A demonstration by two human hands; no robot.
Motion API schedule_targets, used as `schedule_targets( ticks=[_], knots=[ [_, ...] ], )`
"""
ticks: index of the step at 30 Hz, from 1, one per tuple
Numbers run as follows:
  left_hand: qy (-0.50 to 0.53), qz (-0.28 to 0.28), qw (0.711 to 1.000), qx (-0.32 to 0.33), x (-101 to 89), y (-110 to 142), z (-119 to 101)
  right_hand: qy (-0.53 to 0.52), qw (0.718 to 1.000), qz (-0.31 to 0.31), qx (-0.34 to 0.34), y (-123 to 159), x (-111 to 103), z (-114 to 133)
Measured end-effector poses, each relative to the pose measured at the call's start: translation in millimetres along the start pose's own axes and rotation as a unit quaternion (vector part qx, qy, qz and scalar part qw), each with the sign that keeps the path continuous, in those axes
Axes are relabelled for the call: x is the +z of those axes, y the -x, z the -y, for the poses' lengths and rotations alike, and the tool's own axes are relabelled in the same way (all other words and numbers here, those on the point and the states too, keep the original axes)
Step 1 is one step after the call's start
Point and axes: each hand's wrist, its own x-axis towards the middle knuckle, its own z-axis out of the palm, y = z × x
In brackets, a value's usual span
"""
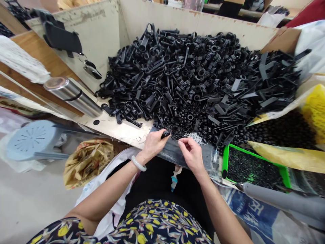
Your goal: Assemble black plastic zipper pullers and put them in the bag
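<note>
My left hand (154,144) is closed around a black plastic part (165,134), whose rounded end shows past the fingers at the front edge of the work surface. To its right, my right hand (191,152) has thumb and forefinger pinched together; whatever lies between them is too small to make out. Just beyond that hand is a little heap of silvery screws or pins (196,138). Tiny black pieces (176,130) lie in front of both hands. Behind them rises a large pile of black plastic parts (162,78), with rings, ring-ended arms and flat levers mixed in.
A green tray (256,155) of small black pieces stands at the right, near a grey cylindrical tool (274,195). On the left are a steel flask (73,96), hanging keys (91,69), a blue stool (31,139) and a brown sack (88,162). Pale boards (198,21) wall in the pile.
</note>
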Motion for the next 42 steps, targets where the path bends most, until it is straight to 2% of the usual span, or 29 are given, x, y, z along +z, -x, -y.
schedule_targets(
  ticks=[2,5,7,9,17,22,25,29,32,34,37,40,42],
  knots=[
    [0.166,-0.012,0.985,-0.04,-0.3,8,-5,-0.092,0.995,-0.009,0.037,1,3,2],
    [0.383,0.018,0.916,-0.119,2.5,22,-16,-0.17,0.983,-0.021,0.06,4,9,6],
    [0.465,0.046,0.869,-0.163,5.7,31,-23,-0.187,0.98,-0.022,0.057,6,11,9],
    [0.505,0.059,0.841,-0.186,8.9,37,-27,-0.193,0.98,-0.016,0.05,8,12,12],
    [0.547,0.071,0.81,-0.198,15.5,47,-31,-0.185,0.982,-0.003,0.043,15,11,9],
    [0.562,0.071,0.797,-0.212,17.5,53,-34,-0.121,0.992,-0.017,-0.007,15,11,12],
    [0.559,0.07,0.799,-0.213,18.9,56,-37,-0.095,0.995,-0.027,-0.034,16,9,14],
    [0.543,0.034,0.814,-0.201,19.9,58,-39,-0.052,0.996,-0.02,-0.071,18,4,17],
    [0.545,0.015,0.814,-0.199,20.8,60,-40,-0.003,0.992,-0.012,-0.123,22,0,18],
    [0.561,0.011,0.799,-0.214,21.3,62,-41,0.031,0.987,-0.005,-0.16,24,-3,19],
    [0.598,0.022,0.756,-0.264,21.8,64,-43,0.07,0.978,-0.002,-0.196,27,-6,19],
    [0.629,0.042,0.718,-0.296,22.0,65,-46,0.085,0.975,-0.006,-0.205,29,-7,19],
    [0.639,0.047,0.706,-0.301,22.1,66,-49,0.094,0.974,-0.011,-0.205,30,-6,19]
  ],
)
